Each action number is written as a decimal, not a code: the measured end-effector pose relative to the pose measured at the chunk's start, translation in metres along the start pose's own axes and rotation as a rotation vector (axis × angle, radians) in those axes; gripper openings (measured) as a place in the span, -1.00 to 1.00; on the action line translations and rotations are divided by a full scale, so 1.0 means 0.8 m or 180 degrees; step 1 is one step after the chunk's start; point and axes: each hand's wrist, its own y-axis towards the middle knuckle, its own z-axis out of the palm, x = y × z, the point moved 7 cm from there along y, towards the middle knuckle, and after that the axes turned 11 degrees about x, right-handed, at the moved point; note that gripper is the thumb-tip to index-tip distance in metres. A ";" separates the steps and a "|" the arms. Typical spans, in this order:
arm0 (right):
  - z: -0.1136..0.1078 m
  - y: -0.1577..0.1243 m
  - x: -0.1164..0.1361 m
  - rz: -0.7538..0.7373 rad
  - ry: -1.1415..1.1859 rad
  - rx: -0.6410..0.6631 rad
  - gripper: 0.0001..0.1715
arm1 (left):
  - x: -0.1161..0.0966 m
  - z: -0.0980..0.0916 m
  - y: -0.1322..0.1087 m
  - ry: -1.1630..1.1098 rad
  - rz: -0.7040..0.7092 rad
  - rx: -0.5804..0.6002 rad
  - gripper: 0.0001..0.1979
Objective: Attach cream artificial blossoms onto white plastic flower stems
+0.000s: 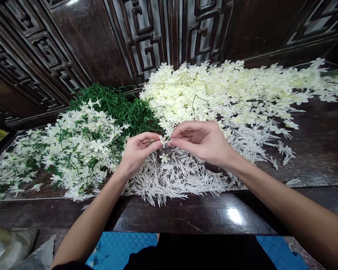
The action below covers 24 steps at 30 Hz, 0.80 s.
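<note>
left hand (138, 148) and right hand (201, 140) meeting fingertip to fingertip, both pinching shut on one small cream-white artificial flower (163, 140) – a second loose blossom (165, 157) lying just below. forearms angling in from the lower corners, hovering over a heap of thin white plastic stamens (180, 176) on the dark polished wooden table (202, 213). lying beyond – a cream petal pile (228, 93), green wire stems (121, 107), finished flower sprays (73, 150).
</note>
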 end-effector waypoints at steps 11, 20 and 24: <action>-0.002 -0.003 0.005 -0.0136 -0.0367 -0.0294 -0.87 | -0.009 0.008 -0.001 -0.0103 -0.0086 0.0119 -0.86; -0.001 -0.007 0.012 -0.0303 -0.0659 -0.0562 -0.83 | -0.005 0.009 -0.002 -0.0238 -0.0131 0.0103 -0.86; 0.004 -0.009 0.011 -0.0357 -0.0831 -0.0461 -0.81 | -0.005 0.008 -0.002 -0.0223 -0.0141 0.0101 -0.85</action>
